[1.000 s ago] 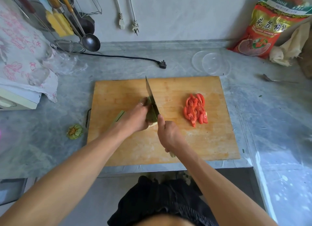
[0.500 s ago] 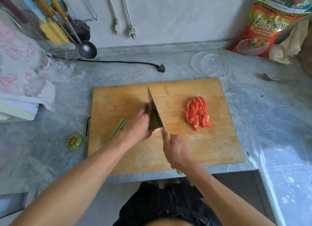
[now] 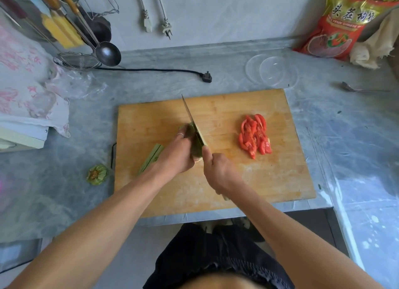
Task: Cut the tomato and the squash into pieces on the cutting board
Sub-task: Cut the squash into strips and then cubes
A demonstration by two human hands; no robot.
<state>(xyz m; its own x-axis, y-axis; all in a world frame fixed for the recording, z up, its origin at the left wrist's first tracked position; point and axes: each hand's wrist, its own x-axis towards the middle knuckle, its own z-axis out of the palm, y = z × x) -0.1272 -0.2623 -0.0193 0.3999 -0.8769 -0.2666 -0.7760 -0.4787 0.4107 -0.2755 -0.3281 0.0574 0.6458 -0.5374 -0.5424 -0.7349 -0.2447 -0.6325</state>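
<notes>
A wooden cutting board (image 3: 280,176) lies on the grey counter. My left hand (image 3: 177,152) holds a green squash piece (image 3: 196,149) down near the board's middle, fingers curled over it. My right hand (image 3: 220,172) grips the handle of a knife (image 3: 192,120), index finger along the blade's back. The blade stands edge-down in the squash, tip pointing away. Red tomato slices (image 3: 254,135) lie in a pile on the board's right half. Cut green squash strips (image 3: 151,157) lie at the board's left edge, partly hidden by my left forearm.
A squash stem end (image 3: 97,174) sits on the counter left of the board. Clear plastic lids (image 3: 272,72) and a black plug (image 3: 207,77) lie behind it. A spoon (image 3: 358,89) and a red bag (image 3: 341,23) are at back right; ladle (image 3: 108,53) and cloth-covered things at left.
The knife blade has gone up and down through the squash in a chopping stroke. Both hands stay at the same place on the board; the camera view has shifted slightly.
</notes>
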